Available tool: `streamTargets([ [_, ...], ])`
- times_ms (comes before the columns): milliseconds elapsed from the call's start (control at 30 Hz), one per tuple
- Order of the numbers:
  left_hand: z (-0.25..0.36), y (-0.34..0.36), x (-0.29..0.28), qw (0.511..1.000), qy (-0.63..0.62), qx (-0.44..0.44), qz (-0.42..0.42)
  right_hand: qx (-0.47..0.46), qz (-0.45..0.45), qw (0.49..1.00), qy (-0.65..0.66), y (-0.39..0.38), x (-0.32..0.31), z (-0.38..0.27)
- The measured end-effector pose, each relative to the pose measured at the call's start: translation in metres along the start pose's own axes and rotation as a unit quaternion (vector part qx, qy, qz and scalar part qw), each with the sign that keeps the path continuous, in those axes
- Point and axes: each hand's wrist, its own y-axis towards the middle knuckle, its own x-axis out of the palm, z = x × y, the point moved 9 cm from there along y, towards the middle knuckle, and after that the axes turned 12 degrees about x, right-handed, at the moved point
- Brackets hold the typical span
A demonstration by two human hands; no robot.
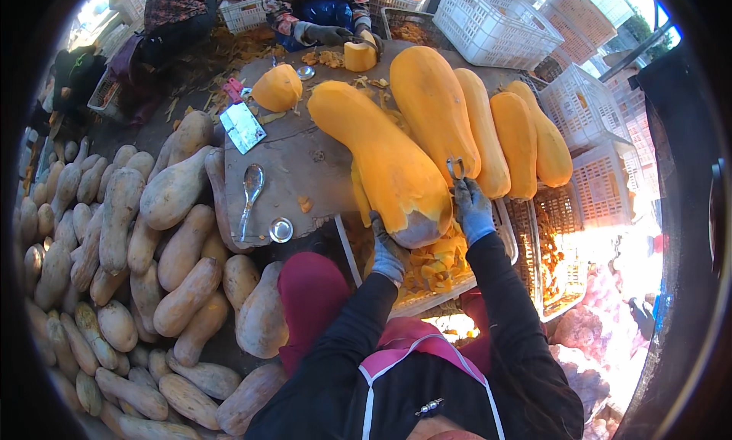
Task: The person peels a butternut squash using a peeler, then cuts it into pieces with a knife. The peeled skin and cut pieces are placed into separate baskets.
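Note:
A large, long-necked squash (381, 154), mostly peeled to bright orange, lies on the board with its thick end toward me. A patch of greyish skin (419, 229) is left at that near end. My left hand (387, 249), in a grey glove, is pressed round the lower left side of this squash. In my gloved right hand (474, 209) is a metal peeler (456, 168), its head pointing away from me, just right of the thick end. Several peeled squashes (435, 97) lie side by side to the right. Peelings (436, 266) fill a crate below my hands.
Unpeeled squashes (122, 211) are heaped at the left. On the board (297, 173) lie a spoon (252, 188), a cleaver (242, 127), a round metal piece (280, 229) and a cut squash (277, 88). Across, a co-worker's gloved hands (328, 35) hold a squash piece. White crates (496, 24) stand right.

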Motion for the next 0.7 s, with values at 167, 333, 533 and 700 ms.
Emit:
streamTargets([
  [167,0.007,0.012,0.000,0.998,-0.060,-0.014,-0.033,0.013,-0.023,0.999,-0.029,0.010,0.043,0.005],
  [333,0.044,0.008,-0.018,0.997,0.073,0.023,0.000,0.137,-0.110,0.983,0.049,0.000,0.070,0.024],
  [533,0.103,-0.008,-0.016,0.952,0.285,0.114,0.022,0.223,-0.099,0.900,0.362,-0.018,0.116,0.098],
  [700,0.146,-0.031,0.061,0.685,0.675,0.272,-0.036,0.453,-0.189,0.727,0.480,-0.069,0.157,0.123],
])
